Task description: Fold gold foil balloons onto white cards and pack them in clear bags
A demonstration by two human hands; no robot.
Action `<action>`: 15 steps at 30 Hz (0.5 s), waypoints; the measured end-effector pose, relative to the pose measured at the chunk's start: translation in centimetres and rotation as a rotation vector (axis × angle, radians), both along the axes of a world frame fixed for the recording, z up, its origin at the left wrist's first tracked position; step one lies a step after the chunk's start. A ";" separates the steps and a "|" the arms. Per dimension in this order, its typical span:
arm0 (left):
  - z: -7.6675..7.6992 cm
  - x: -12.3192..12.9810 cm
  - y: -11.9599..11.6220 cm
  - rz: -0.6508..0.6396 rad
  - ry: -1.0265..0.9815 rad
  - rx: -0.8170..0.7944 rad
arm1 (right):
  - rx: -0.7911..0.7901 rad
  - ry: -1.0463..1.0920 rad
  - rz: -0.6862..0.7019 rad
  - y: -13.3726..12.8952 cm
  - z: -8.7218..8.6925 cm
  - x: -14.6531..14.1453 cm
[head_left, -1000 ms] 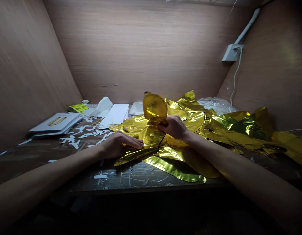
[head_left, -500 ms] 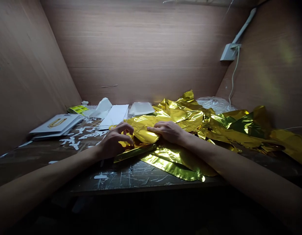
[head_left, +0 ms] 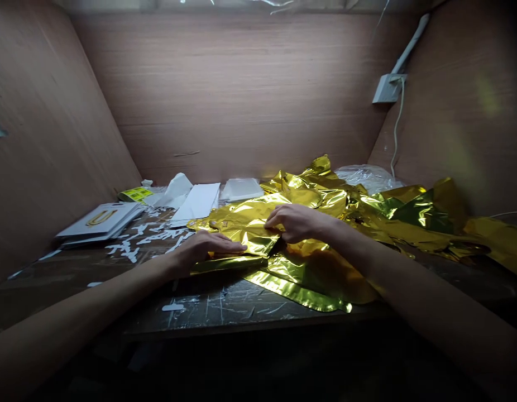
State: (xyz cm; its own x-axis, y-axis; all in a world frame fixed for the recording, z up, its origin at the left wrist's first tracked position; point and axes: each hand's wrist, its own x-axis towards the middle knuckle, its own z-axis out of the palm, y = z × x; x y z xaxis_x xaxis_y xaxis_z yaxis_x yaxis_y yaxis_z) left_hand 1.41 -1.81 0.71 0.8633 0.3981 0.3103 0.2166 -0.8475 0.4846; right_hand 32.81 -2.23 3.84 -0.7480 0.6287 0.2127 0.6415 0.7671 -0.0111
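Shiny gold foil balloons (head_left: 311, 268), deflated and flat, lie in front of me, one partly folded. My left hand (head_left: 210, 245) rests on the foil's near left part, fingers stretched out flat and pressing it. My right hand (head_left: 294, 222) is curled at the fold's right side, its fingers closed on the edge of the gold foil balloon. Part of that grip is hidden behind the knuckles. A narrow folded strip of gold foil runs along the near side, below my left fingers.
White cards (head_left: 100, 222) with a gold U are stacked at the left. White paper scraps (head_left: 145, 237), blank white sheets (head_left: 197, 202) and a yellow label sheet (head_left: 137, 194) lie behind. More crumpled foil (head_left: 421, 215) spreads right. A wall socket box (head_left: 386, 89) hangs at the back right.
My left hand has gone from curled fingers to lying flat on the foil. My right hand has shifted slightly right and curled at the foil's edge. The rounded fold has flattened.
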 end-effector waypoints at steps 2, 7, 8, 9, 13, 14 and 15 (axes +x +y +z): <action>0.0 0.1 0.3 -0.080 0.011 0.049 | -0.101 0.109 0.059 -0.3 1.0 0.6; -0.2 0.1 0.7 -0.161 0.001 0.133 | -0.127 0.264 0.086 -0.3 0.2 0.0; 0.0 0.0 0.7 -0.150 0.017 0.163 | -0.113 0.226 0.091 -0.2 -0.4 -0.3; 0.2 0.0 0.5 -0.137 0.041 0.191 | -0.104 0.180 0.090 -0.1 -0.8 -0.6; 1.1 0.4 -0.1 -0.162 0.111 0.251 | -0.138 0.060 0.014 0.3 -1.6 -0.9; 1.1 0.6 -0.2 -0.190 0.113 0.245 | -0.153 0.047 0.002 0.3 -1.6 -0.8; 1.2 0.8 -0.4 -0.214 0.108 0.225 | -0.162 0.037 -0.006 0.2 -1.5 -0.6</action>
